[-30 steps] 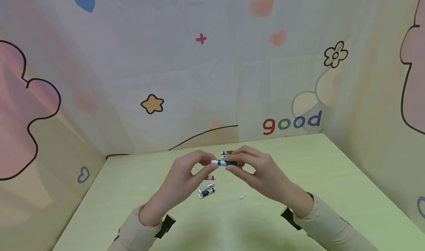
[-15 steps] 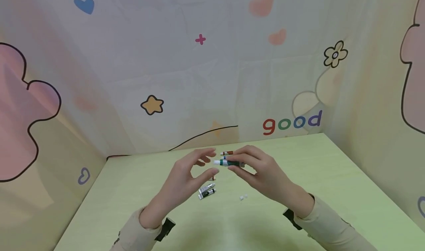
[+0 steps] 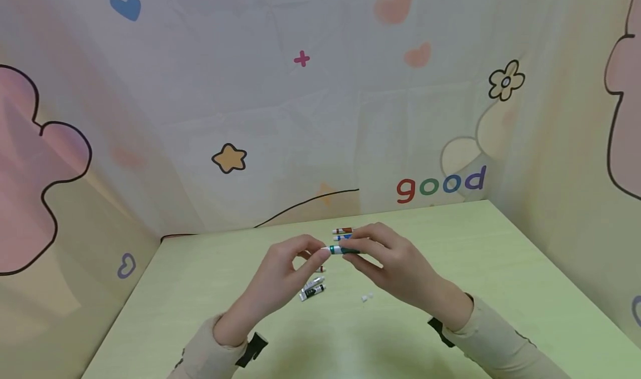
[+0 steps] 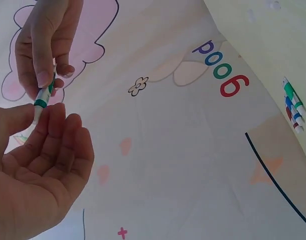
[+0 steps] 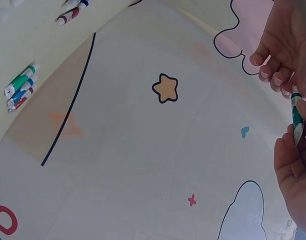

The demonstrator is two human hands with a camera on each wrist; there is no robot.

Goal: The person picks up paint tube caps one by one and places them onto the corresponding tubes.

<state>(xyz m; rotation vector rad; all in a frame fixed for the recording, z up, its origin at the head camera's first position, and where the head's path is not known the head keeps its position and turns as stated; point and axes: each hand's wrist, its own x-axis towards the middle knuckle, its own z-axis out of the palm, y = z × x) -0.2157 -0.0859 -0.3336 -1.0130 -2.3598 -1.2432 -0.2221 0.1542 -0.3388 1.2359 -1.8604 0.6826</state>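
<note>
A small green-and-white paint tube (image 3: 336,250) is held in the air above the table, lying roughly sideways between both hands. My right hand (image 3: 398,262) grips its body between thumb and fingers. At the other end, the thumb and index finger of my left hand (image 3: 282,270) pinch the white cap (image 4: 36,116), largely covering it in the head view. Seen from the right wrist, the tube's green label (image 5: 297,112) shows between the two hands.
Behind the hands lie a red tube (image 3: 343,231), a blue tube (image 3: 341,238) and another green tube (image 5: 22,79), side by side. Nearer are a black tube (image 3: 314,293), a silver tube (image 3: 314,282) and a partly hidden red one. Small white pieces (image 3: 364,298) lie on the table (image 3: 450,312).
Half a second ago my left fingers spread away from the cap; now they pinch it again, as a second ago. My right hand keeps its grip on the tube.
</note>
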